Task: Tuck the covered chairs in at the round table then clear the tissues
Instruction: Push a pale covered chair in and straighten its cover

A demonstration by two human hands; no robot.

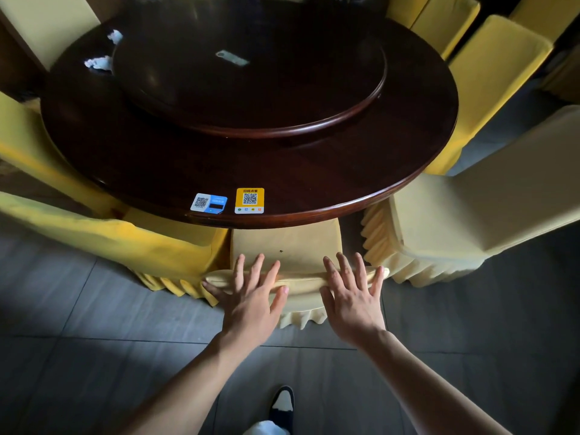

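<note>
Yellow cloth chair back (pixel 301 282) under flat, spread-fingered left hand (pixel 251 301) and right hand (pixel 353 296), beside glossy round table (pixel 314 183).

2 tissues (pixel 99 62), 2 QR stickers (pixel 249 200), 1 rnd table (pixel 314 171), 2 hands (pixel 251 304).

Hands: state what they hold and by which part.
Nothing is gripped. The left hand and right hand lie with straight, spread fingers on the top edge of the covered chair's backrest, at the round table.
</note>
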